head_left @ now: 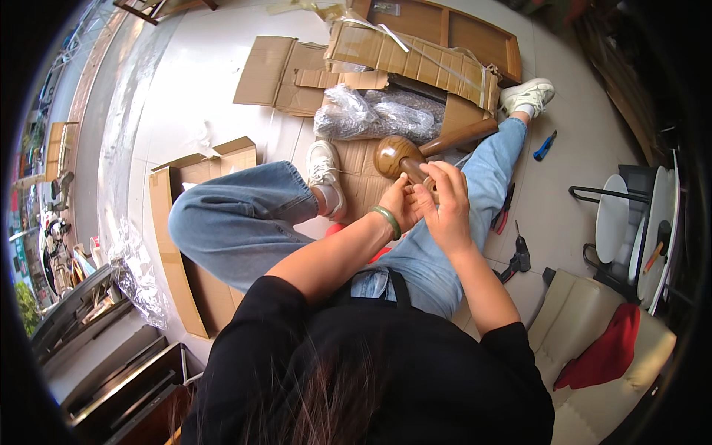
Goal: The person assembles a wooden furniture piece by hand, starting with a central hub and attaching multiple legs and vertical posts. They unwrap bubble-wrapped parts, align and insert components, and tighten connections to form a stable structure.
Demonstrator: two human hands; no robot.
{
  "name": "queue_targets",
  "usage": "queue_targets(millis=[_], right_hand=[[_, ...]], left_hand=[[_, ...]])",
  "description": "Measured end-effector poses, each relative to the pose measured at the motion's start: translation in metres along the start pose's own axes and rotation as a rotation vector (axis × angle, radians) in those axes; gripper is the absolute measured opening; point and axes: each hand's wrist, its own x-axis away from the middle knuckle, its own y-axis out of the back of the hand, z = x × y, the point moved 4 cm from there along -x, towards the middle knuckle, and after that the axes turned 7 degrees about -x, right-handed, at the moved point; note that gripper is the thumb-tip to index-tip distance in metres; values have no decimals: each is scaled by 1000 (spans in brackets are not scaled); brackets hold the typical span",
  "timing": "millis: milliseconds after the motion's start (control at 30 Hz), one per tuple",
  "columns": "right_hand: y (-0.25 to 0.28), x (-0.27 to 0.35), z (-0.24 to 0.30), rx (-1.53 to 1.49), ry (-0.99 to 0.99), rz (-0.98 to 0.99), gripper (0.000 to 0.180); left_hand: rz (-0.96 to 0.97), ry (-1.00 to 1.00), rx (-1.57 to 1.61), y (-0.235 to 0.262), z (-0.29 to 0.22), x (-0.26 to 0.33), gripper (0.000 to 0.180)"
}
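A turned brown wooden piece (pixel 394 156), with a round ball end and a narrower shaft, lies between my legs. Its near end runs in among my fingers. My left hand (pixel 403 202), below a green bangle (pixel 387 222), is closed with curled fingers beside the shaft; what it pinches is too small to make out. My right hand (pixel 449 211) bends its fingers and thumb around the near end of the shaft. Beyond the ball, a thick wooden cylinder (pixel 460 136) slants up to the right, next to my outstretched leg.
An opened cardboard box (pixel 415 59) with bubble-wrapped parts (pixel 374 116) lies ahead, by a wooden frame panel (pixel 486 41). A blue utility knife (pixel 545 145), a power drill (pixel 518 254) and red-handled pliers (pixel 503 215) rest at right. A cardboard tray (pixel 172 259) sits left, a beige seat (pixel 575 304) right.
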Motion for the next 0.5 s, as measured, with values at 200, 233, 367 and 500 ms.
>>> queue_targets(millis=[200, 233, 367, 500], right_hand=[[13, -8, 7, 167, -47, 120, 45], [13, -11, 13, 284, 52, 138, 39], [3, -29, 19, 744, 225, 443, 22], [-25, -32, 26, 1258, 361, 804, 19]], left_hand=[[-135, -228, -662, -21, -5, 44, 21], [-93, -262, -633, -21, -6, 51, 16], [-233, -157, -662, -5, 9, 42, 20], [-163, -9, -286, 13, 32, -16, 50]])
